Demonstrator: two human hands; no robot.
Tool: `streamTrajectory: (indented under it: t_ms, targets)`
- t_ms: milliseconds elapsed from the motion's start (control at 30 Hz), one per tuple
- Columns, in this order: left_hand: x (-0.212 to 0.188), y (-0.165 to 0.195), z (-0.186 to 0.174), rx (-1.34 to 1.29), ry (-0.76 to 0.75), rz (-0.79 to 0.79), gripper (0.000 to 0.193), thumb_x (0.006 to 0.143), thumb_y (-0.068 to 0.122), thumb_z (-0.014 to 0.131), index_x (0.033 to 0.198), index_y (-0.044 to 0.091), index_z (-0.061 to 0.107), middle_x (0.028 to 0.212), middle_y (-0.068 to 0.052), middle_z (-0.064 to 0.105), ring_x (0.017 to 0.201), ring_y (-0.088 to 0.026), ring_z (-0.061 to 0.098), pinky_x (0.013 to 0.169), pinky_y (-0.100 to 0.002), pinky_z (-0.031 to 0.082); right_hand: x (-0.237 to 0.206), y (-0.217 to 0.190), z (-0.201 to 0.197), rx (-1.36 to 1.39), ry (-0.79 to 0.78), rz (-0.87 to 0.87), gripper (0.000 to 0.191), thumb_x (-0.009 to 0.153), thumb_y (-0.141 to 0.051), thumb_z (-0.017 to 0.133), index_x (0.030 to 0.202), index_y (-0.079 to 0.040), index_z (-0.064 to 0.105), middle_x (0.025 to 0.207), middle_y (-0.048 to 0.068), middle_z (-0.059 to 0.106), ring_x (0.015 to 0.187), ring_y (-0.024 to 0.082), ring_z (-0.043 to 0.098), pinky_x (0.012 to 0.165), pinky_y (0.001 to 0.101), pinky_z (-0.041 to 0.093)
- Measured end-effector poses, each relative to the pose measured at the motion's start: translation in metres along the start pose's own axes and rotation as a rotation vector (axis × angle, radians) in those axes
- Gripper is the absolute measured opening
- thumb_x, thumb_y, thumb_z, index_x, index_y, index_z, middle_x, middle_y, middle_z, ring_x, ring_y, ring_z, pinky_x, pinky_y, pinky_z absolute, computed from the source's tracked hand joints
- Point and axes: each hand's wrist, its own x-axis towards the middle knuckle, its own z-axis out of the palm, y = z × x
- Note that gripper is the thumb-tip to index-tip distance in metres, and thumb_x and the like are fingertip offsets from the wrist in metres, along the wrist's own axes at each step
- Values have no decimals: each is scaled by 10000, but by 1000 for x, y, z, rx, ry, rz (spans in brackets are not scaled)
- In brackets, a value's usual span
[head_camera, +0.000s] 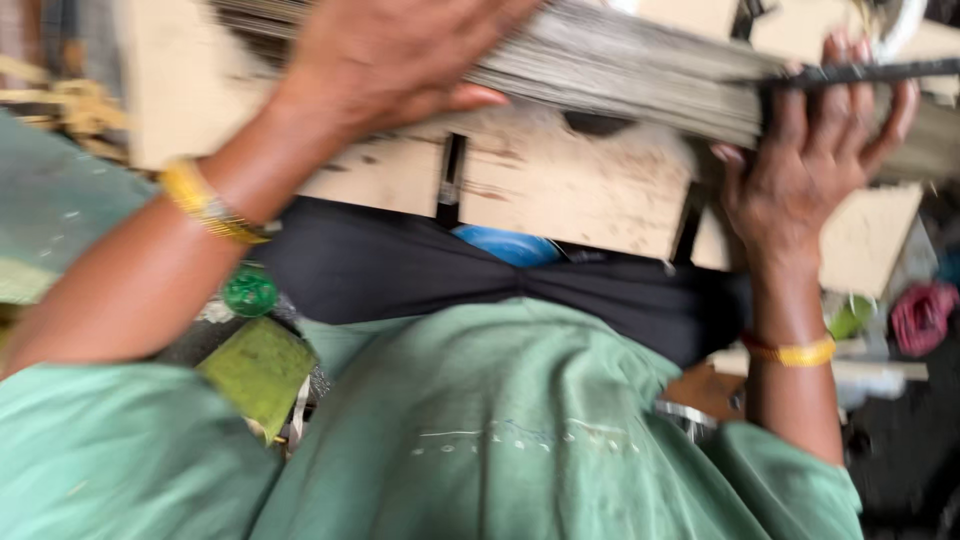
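Above the wooden desk (560, 190), left hand (390, 55) presses flat on the stick bundle (640, 75); right hand (815, 150) clamps its end, grip closed around it.

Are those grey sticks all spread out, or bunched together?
Bunched together. The grey sticks lie side by side in one thick bundle; the left hand rests on top and the right hand grips one end.
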Motion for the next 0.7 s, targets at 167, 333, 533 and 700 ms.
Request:
streamTrajectory:
  t_ms: [167,333,533,700]
  targets:
    - [8,7,0,-201,-20,-78,1070,889,588,755,1700,207,170,1656,-173,344,1536,-360,337,1237,-551,262,14,-45,-43,370,-115,242,699,1067,-512,576,1386,104,493,1447,384,432,1416,583,343,1180,754,138]
    - [22,38,22,-102,66,-169,1177,958,645,740,1634,131,-75,1724,-207,102,1612,-336,103,1316,-601,14,26,-81,-51,194,-130,250,738,1098,-519,529,1444,126,431,1470,398,403,1411,580,324,1136,745,153]
    - [18,36,31,-77,58,-167,1238,925,716,725,1628,146,-120,1736,-191,86,1616,-332,73,1333,-577,15,11,-69,-32,19,-93,204,760,1157,-514,471,1515,149,375,1518,394,385,1424,563,313,1115,723,166]
    - [-31,35,35,-188,92,-198,1267,872,780,684,1656,161,-95,1700,-224,95,1625,-417,93,1326,-654,23,41,-70,-32,56,-8,51,731,1168,-580,455,1555,36,383,1708,260,392,1526,470,348,1237,619,192]
